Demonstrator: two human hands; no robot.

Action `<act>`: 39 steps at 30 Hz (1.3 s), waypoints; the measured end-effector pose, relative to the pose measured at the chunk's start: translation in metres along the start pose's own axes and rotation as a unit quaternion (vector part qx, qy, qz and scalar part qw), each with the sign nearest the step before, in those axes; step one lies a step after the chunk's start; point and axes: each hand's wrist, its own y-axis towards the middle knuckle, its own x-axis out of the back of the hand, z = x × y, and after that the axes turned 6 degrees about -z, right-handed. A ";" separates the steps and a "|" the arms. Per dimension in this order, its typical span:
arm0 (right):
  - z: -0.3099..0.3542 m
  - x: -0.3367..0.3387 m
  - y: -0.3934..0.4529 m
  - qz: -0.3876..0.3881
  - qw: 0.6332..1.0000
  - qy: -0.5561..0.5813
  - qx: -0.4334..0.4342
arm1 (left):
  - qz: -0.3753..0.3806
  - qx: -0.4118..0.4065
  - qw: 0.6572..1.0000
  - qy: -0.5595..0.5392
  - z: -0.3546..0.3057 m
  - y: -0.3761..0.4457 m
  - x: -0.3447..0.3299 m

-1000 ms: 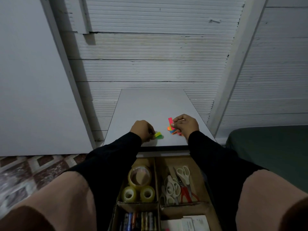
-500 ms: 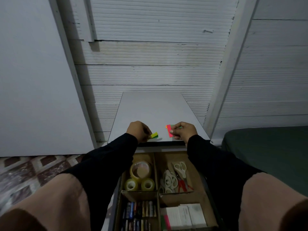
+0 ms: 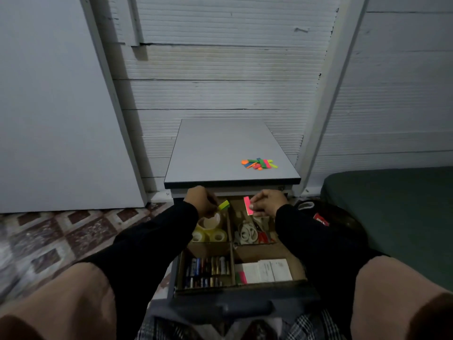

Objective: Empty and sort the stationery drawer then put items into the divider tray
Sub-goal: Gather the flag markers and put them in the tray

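Left hand pinches a yellow-green tab at the fingers; right hand pinches a pink tab between thumb and forefinger. Both tabs hang over the far end of the divider tray, just below the front edge of the surface.

Directly under our left fingers: tape rolls. Under our right fingers: scissors. Nearer to us: batteries on the left side, white pads on the right side with a pink strip already lying beside them. Beyond the fingers, well apart on the surface, sits the loose pile of coloured tabs.

Our read of the step: carry the two tabs to the paper compartment.
- Bring both hands back toward us, past the cross divider, before letting go; dropping here lands them among tape and scissors.
- Lay tabs flat against the pink strip and keep colours together.
- Hold them lightly, as they look thin and likely to bend.
- Then go back for the pile.

Hard to make out:
- Whether each hand holds one tab or a small stack; the frame is dim and soft.
- Left fingertips are mostly curled out of sight behind the hand.
- The far tray wall is under the hands, and the right tray wall is partly behind the sleeve.
- The print on the pads is unreadable.
- The drawer front at the bottom is blurred.
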 end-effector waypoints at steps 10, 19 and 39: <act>-0.051 -0.006 -0.026 0.032 0.994 -0.070 -0.074 | 0.033 0.020 0.999 -0.013 0.029 -0.033 -0.031; -0.118 -0.026 -0.017 0.015 0.965 -0.207 -0.157 | 0.038 0.041 0.996 -0.064 0.064 -0.046 -0.044; -0.179 -0.049 0.006 0.071 0.820 -0.565 -0.052 | 0.085 0.112 0.961 -0.238 0.070 -0.054 -0.065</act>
